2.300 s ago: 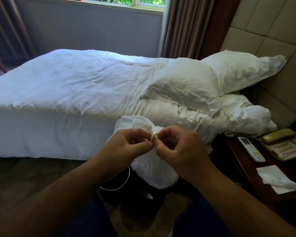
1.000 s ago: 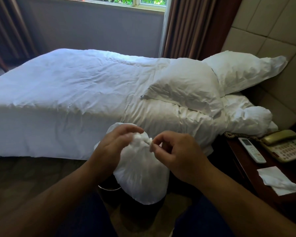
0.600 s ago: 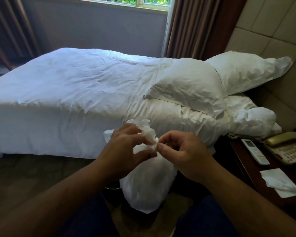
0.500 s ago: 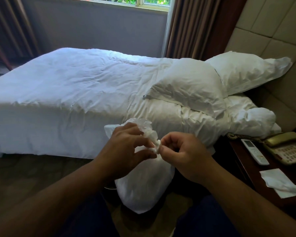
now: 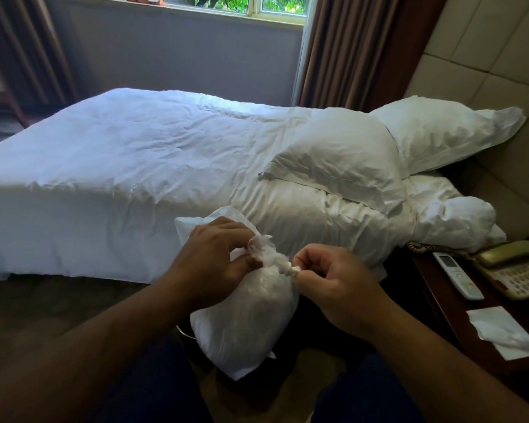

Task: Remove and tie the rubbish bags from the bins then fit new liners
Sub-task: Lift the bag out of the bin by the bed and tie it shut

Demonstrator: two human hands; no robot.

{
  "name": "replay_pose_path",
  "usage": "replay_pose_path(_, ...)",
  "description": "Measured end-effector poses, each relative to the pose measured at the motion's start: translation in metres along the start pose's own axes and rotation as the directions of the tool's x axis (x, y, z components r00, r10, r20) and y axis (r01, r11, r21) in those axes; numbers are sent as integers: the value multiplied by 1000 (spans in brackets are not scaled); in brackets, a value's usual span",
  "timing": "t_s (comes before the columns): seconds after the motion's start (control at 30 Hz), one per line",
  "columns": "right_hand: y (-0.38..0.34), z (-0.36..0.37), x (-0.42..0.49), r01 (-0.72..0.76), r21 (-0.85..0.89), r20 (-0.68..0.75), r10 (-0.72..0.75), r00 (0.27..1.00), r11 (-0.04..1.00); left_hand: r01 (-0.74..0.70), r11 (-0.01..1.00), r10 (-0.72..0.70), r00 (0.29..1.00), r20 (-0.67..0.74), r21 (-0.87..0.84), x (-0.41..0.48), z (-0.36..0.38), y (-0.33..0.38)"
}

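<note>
While the one white rubbish bag [image 5: 245, 325] hangs at the centre of my view, over the floor beside the bed [image 5: 119, 166], I see both hands on its neck. The left hand [image 5: 214, 257], at nine o'clock of the twist, grips the gathered plastic with curled fingers. The right hand [image 5: 339, 288], at three o'clock, pinches the twisted end between thumb and fingers. The bag bulges, but I cannot tell what is inside. Under it, at seven o'clock, a sliver of one dark bin [image 5: 184, 332] shows, and its inside is hidden. At twelve o'clock the bed carries two pillows [image 5: 333, 160]. At three o'clock one nightstand [image 5: 437, 294] holds one telephone [image 5: 513, 270], one remote [image 5: 457, 274] and one white napkin [image 5: 498, 331].
</note>
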State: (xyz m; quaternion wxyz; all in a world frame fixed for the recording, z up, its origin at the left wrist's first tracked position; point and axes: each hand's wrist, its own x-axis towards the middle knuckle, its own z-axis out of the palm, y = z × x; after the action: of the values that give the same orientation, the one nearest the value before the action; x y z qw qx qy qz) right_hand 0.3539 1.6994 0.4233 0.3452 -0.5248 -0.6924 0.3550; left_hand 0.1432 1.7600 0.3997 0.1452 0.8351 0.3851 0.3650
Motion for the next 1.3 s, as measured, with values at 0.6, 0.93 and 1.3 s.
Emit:
replay_pose_path(0.6,12,3,4,-20,-142,47,27,999,990,104,994,-101,991,85,-37,-17,16,-19)
replay_pose_path(0.93,45,3,40,-141,227,96,122,988,964,193,978,-180,974,138,-85,-7,52,-40)
replay_pose_path(1.3,123,27,123,-377,176,296,317,901,909,444,889,-413,883,224,-111,8,104,-127)
